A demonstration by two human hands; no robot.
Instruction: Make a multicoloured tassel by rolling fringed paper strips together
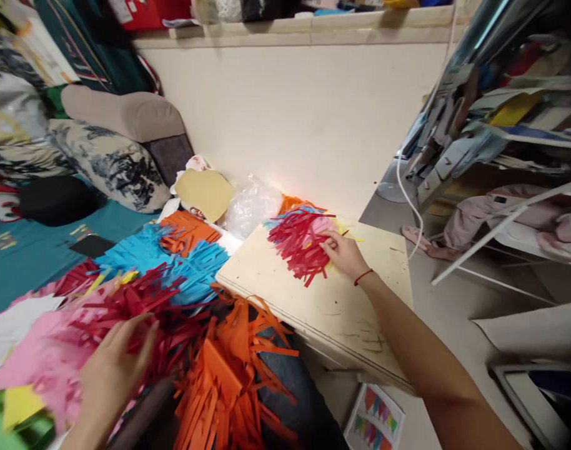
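Note:
My right hand point(345, 255) rests over the wooden board top with thumb and fingers pinched on a red fringed paper tassel point(292, 247). That tassel lies on a pile with pink, blue, yellow and orange fringes. Low on the left, my left hand point(119, 365) is curled with its fingertips in another heap of red fringed paper point(142, 294); the strips partly hide them. An orange fringed tassel point(220, 369) drapes across my leg between the hands. Blue fringed paper point(192, 269) and an orange fringed piece point(187, 232) lie beyond, left of the board.
Pink paper point(37, 350) and green paper point(35, 425) lie at lower left. A clear plastic bag point(252, 206) sits by the pale panel point(285, 119). Cushions point(112, 162) are at upper left. A white cable point(400, 175) hangs by a cluttered shelf. A printed bunting picture point(375, 417) lies below.

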